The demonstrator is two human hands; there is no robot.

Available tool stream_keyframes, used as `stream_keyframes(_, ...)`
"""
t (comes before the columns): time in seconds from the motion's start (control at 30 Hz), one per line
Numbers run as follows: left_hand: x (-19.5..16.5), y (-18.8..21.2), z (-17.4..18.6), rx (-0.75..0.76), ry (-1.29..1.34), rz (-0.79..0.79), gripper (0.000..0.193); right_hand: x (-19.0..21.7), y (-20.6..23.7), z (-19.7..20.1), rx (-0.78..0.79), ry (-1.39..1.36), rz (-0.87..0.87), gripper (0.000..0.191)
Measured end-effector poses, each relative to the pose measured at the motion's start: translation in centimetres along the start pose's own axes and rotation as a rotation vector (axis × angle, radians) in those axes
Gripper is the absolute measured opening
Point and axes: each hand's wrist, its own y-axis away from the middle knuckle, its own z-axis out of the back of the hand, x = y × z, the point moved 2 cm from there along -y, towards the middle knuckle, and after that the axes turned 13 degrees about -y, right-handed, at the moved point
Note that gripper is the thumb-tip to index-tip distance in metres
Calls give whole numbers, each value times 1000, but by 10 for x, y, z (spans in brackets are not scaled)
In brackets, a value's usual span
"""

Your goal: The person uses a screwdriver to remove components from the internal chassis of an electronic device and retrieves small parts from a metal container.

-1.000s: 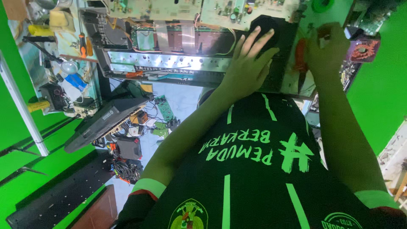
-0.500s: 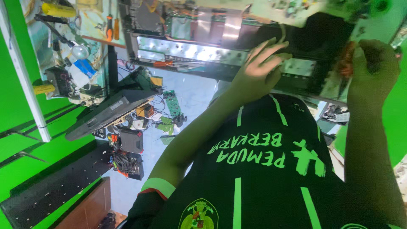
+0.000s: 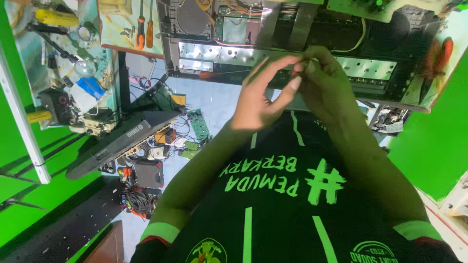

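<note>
Opened metal chassis (image 3: pixel 287 53), circuit boards exposed, perhaps an amplifier

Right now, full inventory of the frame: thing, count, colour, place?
Opened electronics chassis with shiny metal plate: 1, silver and black, bench at top centre.
Orange-handled screwdrivers: 2, orange, on board at top left.
Red-handled tool: 1, red, bench at top right.
Yellow cylinder: 1, yellow, top left corner.
Green circuit board: 1, green, floor at centre left.
Dark flat keyboard-like case: 1, dark grey, left.
Green wall panel: green, right.
Left hand: fingers spread, before chassis.
Right hand: fingertips pinched at left hand's fingertips; what they hold is too small to tell.
</note>
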Motion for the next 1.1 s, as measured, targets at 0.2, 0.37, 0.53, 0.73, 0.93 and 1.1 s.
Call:
stream_keyframes(0.2,-14,-4,33,-58,-5,-106,42,-18,3,-28,137,20,31,20)
stream_keyframes(0.37,-16,-8,47,-61,45,-172,40,-22,5,-42,156,19,42,22)
stream_keyframes(0.53,-15,-8,46,-62,3,-158,36,-25,7,-49,123,67,71,19)
stream_keyframes(0.73,-25,-21,10,-21,-3,-196,35,3,28,-44,-31,180,186,17)
stream_keyframes(0.93,-44,-44,-59,91,7,-239,30,60,57,-12,-205,398,332,12)
stream_keyframes(1.1,-73,-64,-123,101,-10,-326,25,115,80,22,-320,711,481,11)
